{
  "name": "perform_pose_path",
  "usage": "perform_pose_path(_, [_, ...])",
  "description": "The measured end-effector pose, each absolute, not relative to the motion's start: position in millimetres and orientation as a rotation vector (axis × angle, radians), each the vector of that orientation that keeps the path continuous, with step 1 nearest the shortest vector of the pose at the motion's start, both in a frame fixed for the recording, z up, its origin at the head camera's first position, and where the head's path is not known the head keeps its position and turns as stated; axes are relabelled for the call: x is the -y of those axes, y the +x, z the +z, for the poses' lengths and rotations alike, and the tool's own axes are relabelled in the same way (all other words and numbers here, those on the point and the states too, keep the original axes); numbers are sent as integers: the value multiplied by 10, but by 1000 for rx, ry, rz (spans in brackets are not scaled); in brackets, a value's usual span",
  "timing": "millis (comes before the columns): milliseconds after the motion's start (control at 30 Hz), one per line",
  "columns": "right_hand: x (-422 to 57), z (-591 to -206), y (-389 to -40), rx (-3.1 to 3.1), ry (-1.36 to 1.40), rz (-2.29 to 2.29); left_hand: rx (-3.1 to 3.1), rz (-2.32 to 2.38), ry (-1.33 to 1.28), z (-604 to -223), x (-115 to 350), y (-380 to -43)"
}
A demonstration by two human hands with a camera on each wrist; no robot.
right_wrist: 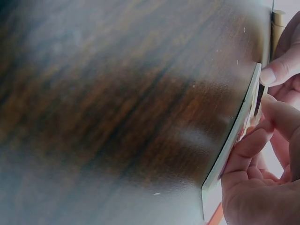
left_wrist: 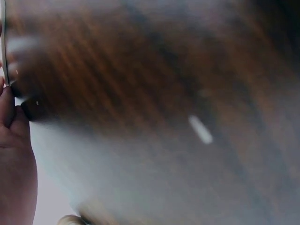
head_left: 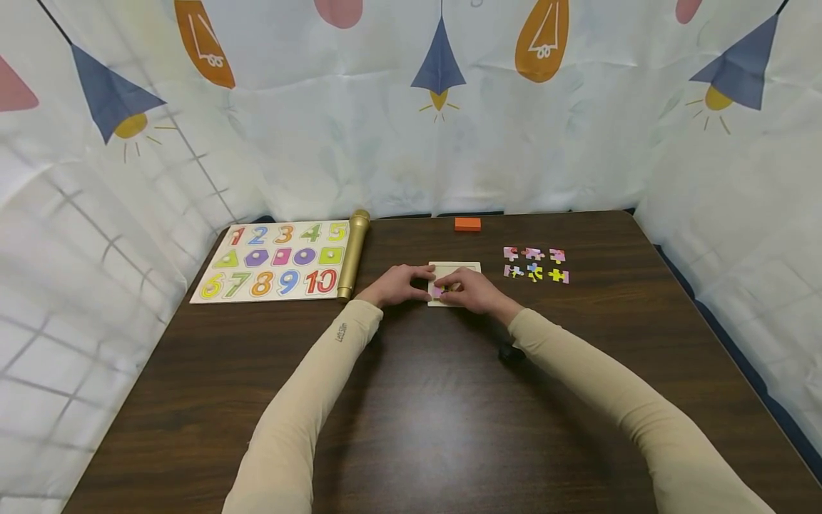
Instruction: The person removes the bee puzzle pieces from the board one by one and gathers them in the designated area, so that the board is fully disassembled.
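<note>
the right hand (head_left: 474, 290) pinches a puzzle piece (head_left: 438, 292) at nine o'clock on the puzzle tray (head_left: 459, 265); the left hand (head_left: 399, 285) grips that edge. slack steadying could let the tray slide, misseating the piece.

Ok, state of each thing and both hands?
Puzzle frame: flat, partly hidden, purple showing inside.
Loose puzzle pieces: six, separated, two rows.
Number board: flat, face up.
Gold tube: lying along number board's right edge.
Orange block: untouched.
Left hand: fingers at puzzle frame's left edge.
Right hand: fingers over puzzle frame; grip unclear.
</note>
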State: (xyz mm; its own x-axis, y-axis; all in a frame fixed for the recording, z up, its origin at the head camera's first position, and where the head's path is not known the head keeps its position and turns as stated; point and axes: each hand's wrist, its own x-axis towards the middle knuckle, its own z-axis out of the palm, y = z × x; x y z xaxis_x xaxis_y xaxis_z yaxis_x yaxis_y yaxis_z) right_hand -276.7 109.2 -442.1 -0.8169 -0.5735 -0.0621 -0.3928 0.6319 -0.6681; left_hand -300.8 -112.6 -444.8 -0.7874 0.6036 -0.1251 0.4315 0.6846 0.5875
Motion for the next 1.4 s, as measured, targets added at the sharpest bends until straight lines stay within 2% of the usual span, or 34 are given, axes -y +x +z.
perform_pose_path(1400, [-1136, -4416, -2774, -2506, -686, -1044, -2662, 909, 823, -4480, 1111, -2941])
